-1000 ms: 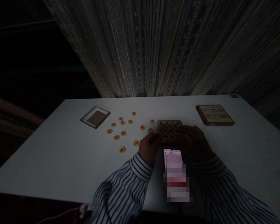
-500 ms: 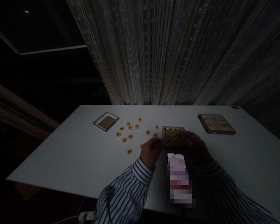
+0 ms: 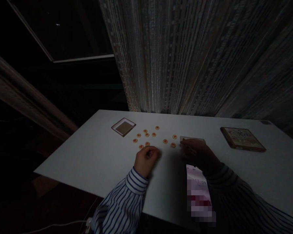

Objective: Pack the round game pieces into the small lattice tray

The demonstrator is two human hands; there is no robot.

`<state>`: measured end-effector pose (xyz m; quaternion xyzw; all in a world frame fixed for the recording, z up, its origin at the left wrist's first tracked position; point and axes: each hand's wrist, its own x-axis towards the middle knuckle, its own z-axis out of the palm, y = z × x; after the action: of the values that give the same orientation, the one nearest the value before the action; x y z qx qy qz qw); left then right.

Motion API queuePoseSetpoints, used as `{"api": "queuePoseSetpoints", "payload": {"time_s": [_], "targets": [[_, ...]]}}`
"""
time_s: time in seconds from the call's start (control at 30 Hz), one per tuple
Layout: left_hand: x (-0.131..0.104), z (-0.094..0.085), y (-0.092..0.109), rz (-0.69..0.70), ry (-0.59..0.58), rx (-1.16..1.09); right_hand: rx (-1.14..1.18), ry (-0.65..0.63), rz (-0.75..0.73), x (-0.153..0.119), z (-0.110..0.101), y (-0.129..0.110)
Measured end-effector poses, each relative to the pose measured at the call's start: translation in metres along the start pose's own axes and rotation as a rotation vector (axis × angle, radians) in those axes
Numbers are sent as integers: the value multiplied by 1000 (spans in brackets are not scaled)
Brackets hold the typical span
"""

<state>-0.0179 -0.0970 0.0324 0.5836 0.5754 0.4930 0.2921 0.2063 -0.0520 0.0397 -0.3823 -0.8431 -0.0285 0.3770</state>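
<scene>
Several round xiangqi pieces (image 3: 165, 141) with red characters lie loose on the white table. My left hand (image 3: 146, 160) is closed, thumb and fingers curled together, just in front of the nearest pieces; whatever it holds is hidden. My right hand (image 3: 197, 152) lies across a shallow clear box (image 3: 192, 138) and covers most of it. Its fingers are bunched near the box's left side, and it is too dark to make out what they grip. A phone (image 3: 199, 190) with a lit screen lies just in front of the right hand.
At the back left lies an open, frame-like box lid (image 3: 123, 126). A flat printed box (image 3: 243, 138) sits at the right. Strip curtains (image 3: 161, 65) hang behind the table (image 3: 88, 156). A white cable (image 3: 63, 224) runs at lower left.
My left hand has drawn away leftward from the box toward the loose pieces. My right hand has moved from the box's right side across its top. The view has shifted left.
</scene>
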Motion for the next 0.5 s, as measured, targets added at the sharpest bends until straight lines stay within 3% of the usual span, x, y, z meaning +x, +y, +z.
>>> {"api": "queuePoseSetpoints", "payload": {"time_s": [0.13, 0.3, 0.5], "targets": [[8, -22, -16, -14, 100, -1, -51, -64, -74, 14, 9, -10], [17, -41, -39, 75, 187, 236, -22, -133, -143, 30, 19, -22], [21, -45, -59, 126, 139, 470, -2, -191, -160, 36, 34, -26]]}}
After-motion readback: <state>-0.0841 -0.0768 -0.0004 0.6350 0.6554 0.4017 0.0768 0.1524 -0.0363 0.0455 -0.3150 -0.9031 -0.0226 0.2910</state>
